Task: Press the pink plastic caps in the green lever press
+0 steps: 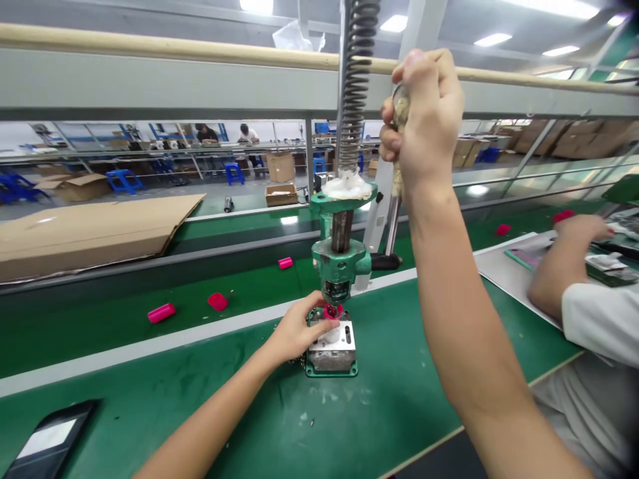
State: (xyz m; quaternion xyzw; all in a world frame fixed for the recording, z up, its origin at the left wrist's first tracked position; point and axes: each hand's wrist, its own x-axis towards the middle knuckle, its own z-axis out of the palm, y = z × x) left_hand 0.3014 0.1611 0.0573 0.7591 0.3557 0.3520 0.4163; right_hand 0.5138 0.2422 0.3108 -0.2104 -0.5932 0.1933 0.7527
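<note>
Pink plastic part (332, 311) against left hand (298, 330)

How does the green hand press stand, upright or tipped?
Upright. The green hand press stands on its flat base on the bench, and its spring rises above it.

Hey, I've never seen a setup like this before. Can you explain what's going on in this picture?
This view comes from a camera worn on a person's head, looking down at their hands. The green machine is a hand-operated bench press with a tall coil spring. The right hand grips its wrapped lever handle. The left hand touches a pink part above the metal base plate. More pink pieces lie on the green conveyor belt beyond, and a co-worker's hand is at the right.
</note>
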